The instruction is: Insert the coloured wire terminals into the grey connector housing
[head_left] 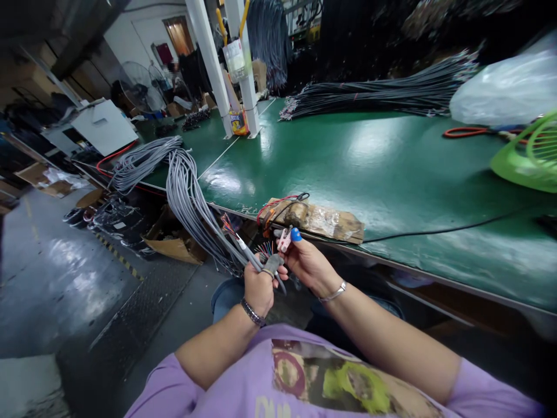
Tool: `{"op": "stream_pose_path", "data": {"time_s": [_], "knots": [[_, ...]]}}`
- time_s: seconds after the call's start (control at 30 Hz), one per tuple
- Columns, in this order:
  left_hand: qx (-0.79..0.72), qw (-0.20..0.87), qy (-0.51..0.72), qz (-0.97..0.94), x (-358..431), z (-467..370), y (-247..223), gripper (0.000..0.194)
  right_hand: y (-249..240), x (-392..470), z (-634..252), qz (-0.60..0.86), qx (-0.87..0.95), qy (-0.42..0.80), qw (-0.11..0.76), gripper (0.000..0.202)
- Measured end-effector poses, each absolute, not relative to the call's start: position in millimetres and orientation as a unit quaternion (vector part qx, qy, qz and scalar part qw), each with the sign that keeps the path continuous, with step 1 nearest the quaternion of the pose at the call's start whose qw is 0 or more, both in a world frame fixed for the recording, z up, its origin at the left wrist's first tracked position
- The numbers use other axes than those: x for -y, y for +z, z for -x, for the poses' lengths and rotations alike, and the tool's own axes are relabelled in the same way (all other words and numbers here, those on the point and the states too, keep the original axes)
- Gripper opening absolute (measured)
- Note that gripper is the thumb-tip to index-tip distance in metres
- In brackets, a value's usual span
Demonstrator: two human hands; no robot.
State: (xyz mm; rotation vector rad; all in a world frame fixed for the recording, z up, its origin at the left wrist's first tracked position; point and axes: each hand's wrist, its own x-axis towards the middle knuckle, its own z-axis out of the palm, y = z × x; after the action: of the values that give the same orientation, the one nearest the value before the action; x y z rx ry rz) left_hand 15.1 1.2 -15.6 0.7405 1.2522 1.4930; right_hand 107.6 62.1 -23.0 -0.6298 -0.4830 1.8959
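My left hand (260,288) is closed around grey cables (250,255) near the bench's front edge. A grey covering wraps its thumb. Thin coloured wires (266,249) fan out from a cable end just above this hand, and another stripped end (228,223) points up and left. My right hand (307,264), with a blue cover on one fingertip, pinches a small pale pink piece (284,240) beside the wires. Behind the hands, a taped cardboard-covered block (331,223) lies at the bench edge with red and black leads (282,201) on it.
A long grey cable bundle (187,186) hangs over the green bench (313,154) at left. Black cables (374,93), a plastic bag (507,87) and a green basket (528,154) lie farther back. White posts (212,64) rise from the bench. An open carton (176,247) stands below.
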Motion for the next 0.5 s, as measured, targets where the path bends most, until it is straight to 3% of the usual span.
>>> {"op": "stream_pose_path", "data": {"time_s": [0.5], "knots": [[-0.520, 0.521, 0.608, -0.298, 7, -5, -20, 0.030, -33, -50, -124, 0.288, 0.258, 0.785, 0.483, 0.045]]}}
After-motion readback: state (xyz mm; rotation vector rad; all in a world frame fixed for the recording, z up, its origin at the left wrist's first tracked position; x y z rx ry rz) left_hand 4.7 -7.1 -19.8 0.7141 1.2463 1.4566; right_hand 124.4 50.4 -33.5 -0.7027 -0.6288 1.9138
